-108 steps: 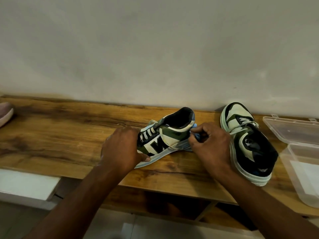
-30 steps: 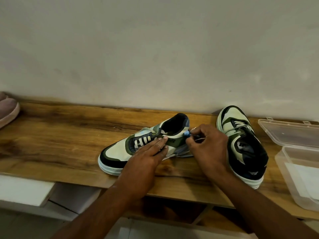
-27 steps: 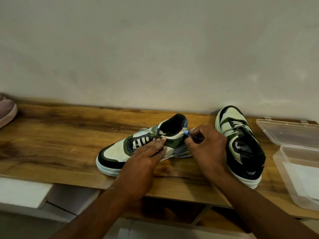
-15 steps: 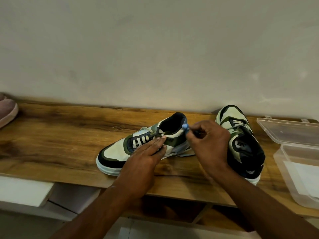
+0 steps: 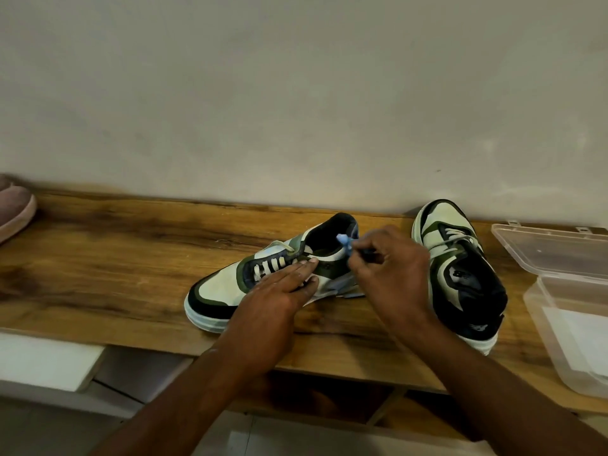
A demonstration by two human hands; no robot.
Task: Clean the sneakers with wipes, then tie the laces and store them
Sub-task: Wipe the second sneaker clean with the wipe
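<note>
A cream, green and black sneaker point(image 5: 223, 284) lies on the wooden shelf point(image 5: 115, 258), toe pointing left. My left hand point(image 5: 279, 291) rests flat on its laces and side, fingers straight. My right hand point(image 5: 388, 268) pinches a small blue wipe point(image 5: 343, 240) against the sneaker's heel collar. The second sneaker point(image 5: 460, 271) stands to the right, toe toward the wall, partly hidden by my right hand.
A clear plastic box point(image 5: 572, 327) with its lid open stands at the right end of the shelf, white sheets inside. A pink shoe point(image 5: 14, 209) shows at the far left edge. The wall runs right behind the shelf.
The sneaker went from tilted on its side to flat, toe left. My left hand moved from its toe to its laces. My right hand with the wipe rose to the heel collar.
</note>
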